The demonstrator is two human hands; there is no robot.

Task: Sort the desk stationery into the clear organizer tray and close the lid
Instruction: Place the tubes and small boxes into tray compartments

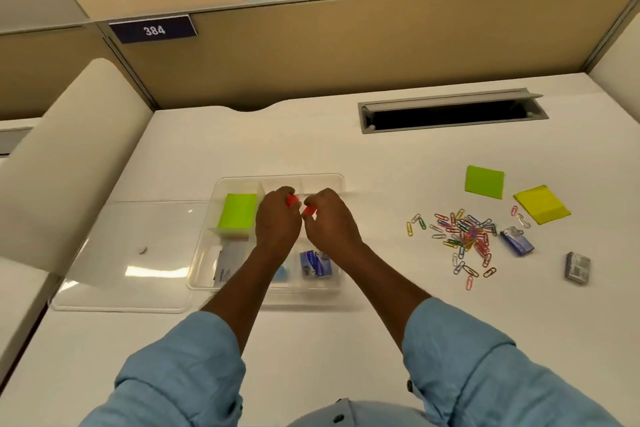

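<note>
Over the rear middle of the clear organizer tray [337, 180], the left hand [277, 222] pinches a small red piece [292, 200] and the right hand [330, 218] a second red piece [308, 211], fingers [322, 196] curled; what these are cannot be told. Inside the tray: a green pad [237, 215] rear left, a blue box [313, 263] near right. Left of the tray, the lid [138, 253] lies open on the tabletop [381, 340]. Right of the tray remain paper clips [464, 236], a loose green pad [484, 182], a yellow pad [541, 204], a second blue box [517, 241] and a grey box [577, 268]. Judgement: sorting roughly half done; lid not yet closed.
</note>
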